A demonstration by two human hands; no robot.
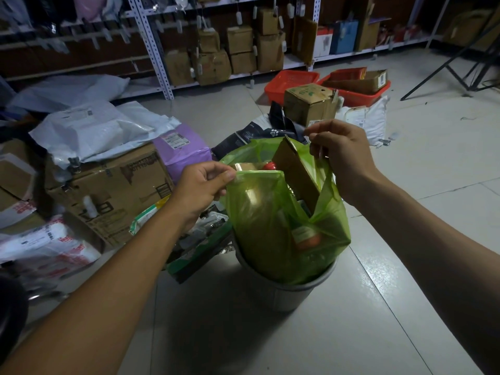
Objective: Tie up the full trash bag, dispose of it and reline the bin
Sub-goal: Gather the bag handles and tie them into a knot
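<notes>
1. Reaching in from the lower left of the frame, forearm bare, left hand (201,185) curling at centre, thumb and forefinger pinching shut on a thin edge.
2. Extending from the right edge, right hand (339,155) sitting higher, right of centre, knuckles up, fingers (315,139) closing down in a pinch.

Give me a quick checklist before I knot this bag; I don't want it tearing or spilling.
1. Left hand pinching the green trash bag rim: ok.
2. Right hand gripping the opposite rim: ok.
3. Contents below the rim: not ok, a cardboard piece sticks up out of the bag.
4. Bag seated in the grey bin: ok.
5. Bag free of tears: cannot tell.
</notes>
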